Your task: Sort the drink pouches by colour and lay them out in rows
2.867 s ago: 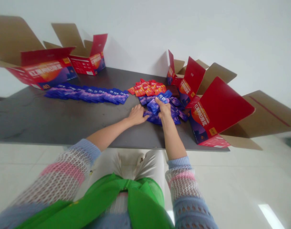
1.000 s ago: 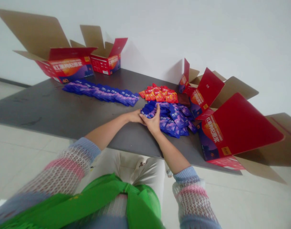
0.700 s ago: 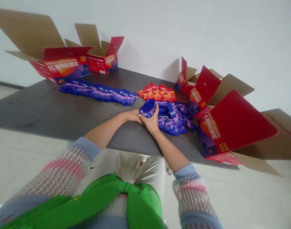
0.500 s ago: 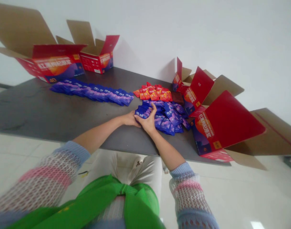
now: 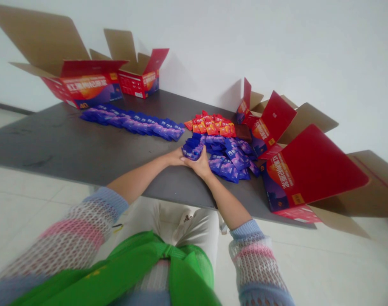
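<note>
Both forearms reach forward over the tabletop (image 5: 69, 148) and converge near its middle, elbows apart, knit sleeves ending at the forearms. Left hand (image 5: 175, 157) comes in low from the side, its fingers largely hidden at the near-left edge of a bundle of blue sachets (image 5: 193, 147). Right hand (image 5: 201, 164) wraps the near and right sides, thumb laid across the front toward the left hand, the other fingers along the right flank. Grip: both hands closed together on the bundle, which sits between the palms, just beyond the thumb, upper edges fanned in layers. Whether its underside touches the surface, cannot tell. Sachets flat, glossy, blue shading to violet, with pale lettering. Just right of the grip, a loose pile of blue sachets (image 5: 229, 163), overlapping at mixed angles; behind it, a cluster of red-orange sachets (image 5: 209, 124), smaller-looking, with a dark brown block (image 5: 243, 132) beside it. Left of the grip and farther back, a long row of blue sachets (image 5: 133, 123), shingled one over another. Tabletop dark grey, smooth, faintly scuffed. Printed cartons, red outside, raw brown card inside, flaps splayed: a large left carton (image 5: 88, 88) and a smaller rear carton (image 5: 139, 83) beyond the row; three more along the right, the nearest carton (image 5: 285, 182) close to the tabletop's edge.
</note>
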{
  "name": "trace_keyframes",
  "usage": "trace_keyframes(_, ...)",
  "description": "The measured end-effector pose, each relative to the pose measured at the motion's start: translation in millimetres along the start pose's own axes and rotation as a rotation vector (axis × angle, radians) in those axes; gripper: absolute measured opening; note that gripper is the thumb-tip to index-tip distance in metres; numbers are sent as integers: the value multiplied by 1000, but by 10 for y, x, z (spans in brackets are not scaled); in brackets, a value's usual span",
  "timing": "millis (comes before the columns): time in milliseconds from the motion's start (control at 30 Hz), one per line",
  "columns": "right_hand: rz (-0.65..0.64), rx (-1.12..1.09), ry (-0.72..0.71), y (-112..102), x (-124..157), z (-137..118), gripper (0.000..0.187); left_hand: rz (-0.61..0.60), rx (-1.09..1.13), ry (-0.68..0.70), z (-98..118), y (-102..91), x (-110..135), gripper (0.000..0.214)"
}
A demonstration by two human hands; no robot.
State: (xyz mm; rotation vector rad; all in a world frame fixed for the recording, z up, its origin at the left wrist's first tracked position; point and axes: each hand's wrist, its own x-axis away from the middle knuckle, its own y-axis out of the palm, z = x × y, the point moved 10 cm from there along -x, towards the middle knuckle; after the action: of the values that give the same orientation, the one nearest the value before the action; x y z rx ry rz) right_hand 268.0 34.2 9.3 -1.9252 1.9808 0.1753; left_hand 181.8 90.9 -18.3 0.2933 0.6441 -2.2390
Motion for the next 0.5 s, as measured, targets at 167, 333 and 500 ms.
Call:
trace_keyframes(167,59,212,-58,-61,15,-2,86,62,57,-75,-39,-24,15,95)
trace_keyframes(333,55,369,-146,-53,36,-74,67,274,106,-37,38,-160,62,106)
trace_keyframes(500,4,261,-136,-40,41,-51,81,259,14,-17,76,-151,69,91)
